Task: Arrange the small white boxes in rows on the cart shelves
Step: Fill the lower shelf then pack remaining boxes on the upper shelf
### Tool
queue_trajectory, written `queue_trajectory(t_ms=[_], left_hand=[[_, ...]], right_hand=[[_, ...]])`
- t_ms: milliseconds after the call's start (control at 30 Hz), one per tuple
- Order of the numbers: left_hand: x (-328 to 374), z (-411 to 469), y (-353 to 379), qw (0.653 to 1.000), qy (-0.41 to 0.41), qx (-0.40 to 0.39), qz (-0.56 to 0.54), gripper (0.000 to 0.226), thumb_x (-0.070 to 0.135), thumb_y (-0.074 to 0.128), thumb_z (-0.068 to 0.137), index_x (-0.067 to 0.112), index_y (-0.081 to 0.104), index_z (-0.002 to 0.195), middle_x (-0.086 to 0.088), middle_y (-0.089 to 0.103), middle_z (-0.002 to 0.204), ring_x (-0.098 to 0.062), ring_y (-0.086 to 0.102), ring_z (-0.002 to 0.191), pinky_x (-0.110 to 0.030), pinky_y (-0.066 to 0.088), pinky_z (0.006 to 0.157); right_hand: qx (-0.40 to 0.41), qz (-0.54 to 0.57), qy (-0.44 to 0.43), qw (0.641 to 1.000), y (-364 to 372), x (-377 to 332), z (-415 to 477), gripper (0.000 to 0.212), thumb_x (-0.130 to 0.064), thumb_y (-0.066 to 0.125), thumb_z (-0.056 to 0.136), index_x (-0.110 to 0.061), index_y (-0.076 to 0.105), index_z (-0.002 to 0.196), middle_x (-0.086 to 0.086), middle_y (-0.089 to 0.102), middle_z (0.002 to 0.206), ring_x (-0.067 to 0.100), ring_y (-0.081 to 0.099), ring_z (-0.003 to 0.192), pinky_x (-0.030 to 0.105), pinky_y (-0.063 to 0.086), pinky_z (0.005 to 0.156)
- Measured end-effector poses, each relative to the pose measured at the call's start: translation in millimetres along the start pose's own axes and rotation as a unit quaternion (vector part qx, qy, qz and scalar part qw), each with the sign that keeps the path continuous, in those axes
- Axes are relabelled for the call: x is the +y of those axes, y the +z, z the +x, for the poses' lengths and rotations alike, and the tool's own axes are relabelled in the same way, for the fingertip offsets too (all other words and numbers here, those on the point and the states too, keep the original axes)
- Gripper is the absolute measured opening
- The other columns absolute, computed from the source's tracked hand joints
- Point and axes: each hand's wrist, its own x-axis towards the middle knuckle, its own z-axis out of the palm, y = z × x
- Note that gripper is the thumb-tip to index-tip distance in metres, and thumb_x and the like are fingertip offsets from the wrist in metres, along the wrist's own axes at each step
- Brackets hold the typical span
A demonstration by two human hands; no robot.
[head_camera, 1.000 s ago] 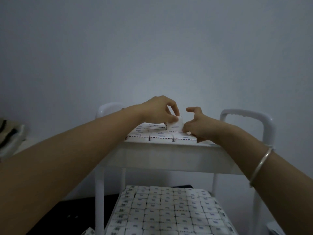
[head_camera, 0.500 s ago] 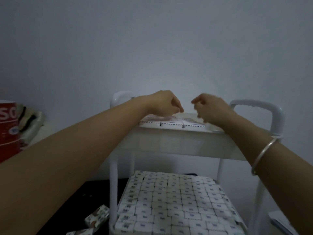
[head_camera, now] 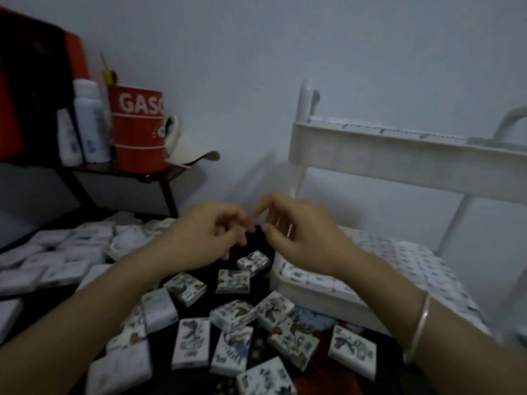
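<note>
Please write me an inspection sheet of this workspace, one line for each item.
Surface: dark surface, mostly covered.
Job's things: loose boxes scattered left of the cart; lower shelf packed in rows; top shelf shows one row at its edge.
Clutter: red tin and white bottles on a side table.
Hands: left hand and right hand above the loose boxes, fingers loosely curled, holding nothing.
Cables: nothing seen.
Surroundings: pale wall.
</note>
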Motion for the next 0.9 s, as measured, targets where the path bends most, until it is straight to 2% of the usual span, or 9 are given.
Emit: queue_trajectory(t_ms=[133, 167, 267, 367, 467, 567, 667, 733, 900], left_hand=[[-64, -57, 2, 0.993, -0.121, -0.008, 0.008, 0.021, 0.008, 0.057, 0.093, 0.026, 0.069, 0.090, 0.008, 0.071, 0.076, -0.010, 0.067, 0.063, -0.030, 0.057, 0.063], [-74, -72, 0, 0.991, -0.134, -0.003, 0.012, 0.022, 0.009, 0.058, 0.092, 0.028, 0.069, 0.090, 0.010, 0.071, 0.078, -0.007, 0.067, 0.066, -0.029, 0.057, 0.066], [-93, -109, -10, 0.988, -0.152, 0.010, 0.034, 0.026, 0.012, 0.061, 0.091, 0.037, 0.068, 0.089, 0.023, 0.068, 0.084, 0.003, 0.064, 0.076, -0.014, 0.050, 0.064], [-104, -137, -21, 0.984, -0.166, 0.007, 0.071, 0.023, 0.017, 0.065, 0.089, 0.040, 0.067, 0.087, 0.023, 0.067, 0.083, 0.006, 0.063, 0.081, -0.013, 0.049, 0.065], [-110, -157, -26, 0.980, -0.168, -0.020, 0.107, 0.021, 0.020, 0.071, 0.084, 0.040, 0.065, 0.084, 0.024, 0.066, 0.084, 0.003, 0.063, 0.079, -0.015, 0.049, 0.063], [-114, -165, -26, 0.975, -0.174, -0.065, 0.118, 0.017, 0.036, 0.078, 0.076, 0.040, 0.064, 0.085, 0.024, 0.065, 0.086, 0.004, 0.062, 0.081, -0.020, 0.052, 0.068], [-117, -169, -21, 0.968, -0.187, -0.106, 0.127, 0.029, 0.053, 0.077, 0.069, 0.042, 0.063, 0.093, 0.022, 0.063, 0.090, 0.007, 0.058, 0.084, -0.021, 0.053, 0.074], [-119, -169, -19, 0.967, -0.189, -0.116, 0.127, 0.035, 0.056, 0.078, 0.067, 0.044, 0.062, 0.096, 0.022, 0.059, 0.093, 0.008, 0.056, 0.087, -0.019, 0.051, 0.076], [-116, -165, -18, 0.960, -0.193, -0.143, 0.144, 0.038, 0.057, 0.078, 0.067, 0.041, 0.062, 0.098, 0.022, 0.057, 0.092, 0.009, 0.054, 0.085, -0.018, 0.051, 0.074]], right_hand=[[-0.111, 0.004, 0.018, 0.994, 79, -7, -12, 0.019, -0.023, 0.055, 0.090, -0.030, 0.063, 0.107, -0.011, 0.066, 0.088, 0.003, 0.056, 0.069, 0.031, 0.050, 0.068], [-0.140, 0.007, 0.014, 0.990, 95, -11, -14, 0.020, -0.024, 0.055, 0.090, -0.029, 0.063, 0.108, -0.009, 0.066, 0.095, 0.006, 0.059, 0.076, 0.033, 0.051, 0.072], [-0.207, -0.001, -0.003, 0.978, 131, -23, -17, 0.023, -0.030, 0.054, 0.092, -0.028, 0.064, 0.113, -0.005, 0.062, 0.110, 0.015, 0.057, 0.100, 0.037, 0.050, 0.085], [-0.204, -0.004, -0.016, 0.979, 154, -32, -14, 0.027, -0.026, 0.053, 0.092, -0.027, 0.061, 0.118, -0.004, 0.059, 0.117, 0.017, 0.051, 0.108, 0.036, 0.047, 0.086], [-0.197, -0.023, -0.014, 0.980, 174, -39, -4, 0.034, -0.020, 0.047, 0.095, -0.024, 0.054, 0.128, 0.000, 0.054, 0.127, 0.022, 0.048, 0.114, 0.038, 0.046, 0.088], [-0.210, -0.013, 0.000, 0.978, 192, -43, 8, 0.034, -0.020, 0.043, 0.098, -0.023, 0.056, 0.129, -0.001, 0.048, 0.137, 0.021, 0.046, 0.121, 0.038, 0.046, 0.092], [-0.205, 0.021, 0.044, 0.978, 206, -47, 16, 0.021, -0.022, 0.051, 0.094, -0.020, 0.061, 0.112, -0.004, 0.056, 0.123, 0.018, 0.054, 0.112, 0.036, 0.048, 0.087], [-0.223, 0.027, 0.079, 0.971, 209, -46, 24, 0.020, -0.024, 0.057, 0.092, -0.020, 0.059, 0.111, -0.003, 0.056, 0.121, 0.019, 0.055, 0.110, 0.034, 0.047, 0.087], [-0.307, 0.038, 0.092, 0.947, 204, -41, 37, 0.057, -0.027, 0.063, 0.091, -0.024, 0.039, 0.142, 0.001, 0.043, 0.142, 0.021, 0.047, 0.125, 0.032, 0.038, 0.098]])
